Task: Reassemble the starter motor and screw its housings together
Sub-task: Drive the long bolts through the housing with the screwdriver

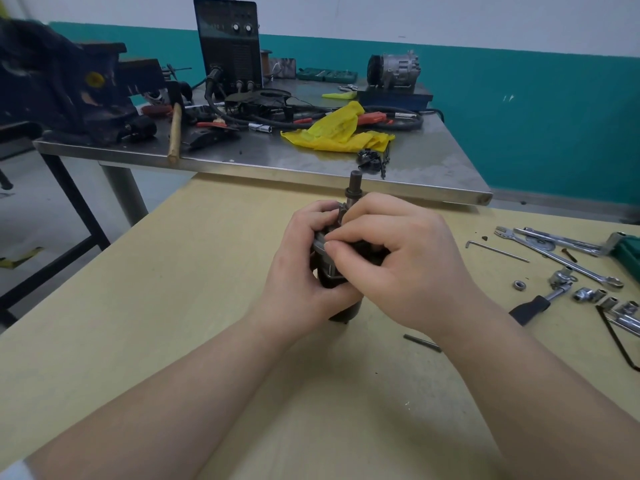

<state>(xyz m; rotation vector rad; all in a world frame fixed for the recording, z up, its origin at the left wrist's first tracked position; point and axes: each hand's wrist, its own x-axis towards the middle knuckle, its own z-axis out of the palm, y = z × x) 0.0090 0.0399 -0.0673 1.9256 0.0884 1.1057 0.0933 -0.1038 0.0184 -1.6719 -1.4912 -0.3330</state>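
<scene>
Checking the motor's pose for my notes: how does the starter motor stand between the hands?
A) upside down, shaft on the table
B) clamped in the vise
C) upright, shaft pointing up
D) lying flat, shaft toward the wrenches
C: the starter motor stands on end on the table, its shaft rising above the left hand and right hand gripping it.

**Materials and finishes on the benches**

Starter motor (341, 271): dark matt metal body; dull grey metal shaft.
Near table (173, 306): pale wood-look top, smooth, matt.
Far table (277, 157): bare steel, smooth, dully reflective.
Wrenches (554, 252): bright polished chrome.
Sockets (588, 294): glossy chrome.
Ratchet handle (530, 310): black, matt.
Yellow bag (337, 133): thin crinkled plastic, slightly glossy.
Stick (175, 133): bare wood.
</scene>
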